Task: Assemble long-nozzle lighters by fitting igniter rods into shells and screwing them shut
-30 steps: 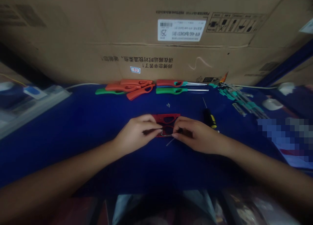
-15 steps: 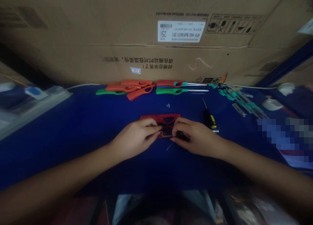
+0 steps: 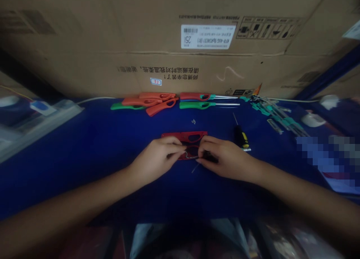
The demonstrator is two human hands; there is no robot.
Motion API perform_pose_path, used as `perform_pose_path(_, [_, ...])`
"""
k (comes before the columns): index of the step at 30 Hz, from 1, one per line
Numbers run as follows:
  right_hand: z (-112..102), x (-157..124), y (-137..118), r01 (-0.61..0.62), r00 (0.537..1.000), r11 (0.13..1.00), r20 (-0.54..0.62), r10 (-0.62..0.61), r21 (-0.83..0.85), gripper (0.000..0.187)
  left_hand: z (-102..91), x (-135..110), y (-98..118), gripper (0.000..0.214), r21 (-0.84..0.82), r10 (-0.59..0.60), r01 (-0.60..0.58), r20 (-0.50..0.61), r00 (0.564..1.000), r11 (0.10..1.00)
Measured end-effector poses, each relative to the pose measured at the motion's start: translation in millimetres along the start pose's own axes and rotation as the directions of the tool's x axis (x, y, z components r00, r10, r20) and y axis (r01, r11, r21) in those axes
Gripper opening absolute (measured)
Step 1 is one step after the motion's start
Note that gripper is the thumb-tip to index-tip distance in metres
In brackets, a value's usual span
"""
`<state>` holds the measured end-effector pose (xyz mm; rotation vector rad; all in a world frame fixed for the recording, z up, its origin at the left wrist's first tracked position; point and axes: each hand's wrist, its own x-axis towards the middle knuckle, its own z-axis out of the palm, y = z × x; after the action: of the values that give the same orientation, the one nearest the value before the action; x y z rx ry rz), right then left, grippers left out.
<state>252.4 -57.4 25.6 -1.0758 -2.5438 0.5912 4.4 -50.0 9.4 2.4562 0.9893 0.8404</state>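
Note:
My left hand point(image 3: 157, 157) and my right hand point(image 3: 225, 157) meet over a red plastic lighter shell point(image 3: 187, 138) that lies open on the blue table point(image 3: 92, 146). Both hands are closed in a pinch. The left fingers press on the shell's left part. The right fingers grip a small dark part at the shell's right end, and a thin wire point(image 3: 195, 168) sticks out below it. The fingers hide what sits between them.
Orange and green lighter handles point(image 3: 149, 101) and two long lighters point(image 3: 208, 101) lie in a row at the back. A yellow-and-black screwdriver point(image 3: 241, 136) lies to the right, teal parts point(image 3: 275, 114) beyond it. A big cardboard box point(image 3: 180, 41) walls the back.
My hands have drawn a little closer together over the red shell; the left thumb has slid right. Nothing else has moved.

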Motion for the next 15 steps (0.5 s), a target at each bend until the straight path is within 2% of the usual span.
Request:
perform_pose_path(4, [1, 0, -1, -0.005, 1.0, 1.0, -0.01, 0.005, 0.0, 0.003, -1.1, -1, 3, 0.021, 0.08, 0.025, -0.029, 0.055, 0.998, 0.996])
perform_pose_path(9, [1, 1, -2, -0.018, 1.0, 1.0, -0.019, 0.018, -0.02, 0.003, -5.4, -4, 16, 0.025, 0.26, -0.031, 0.003, 0.105, 0.994, 0.966])
perform_pose_path(15, [1, 0, -2, -0.019, 0.999, 1.0, -0.026, 0.019, -0.017, 0.003, -11.2, -8, 28, 0.031, 0.289, -0.095, 0.033, 0.204, 0.974, 0.957])
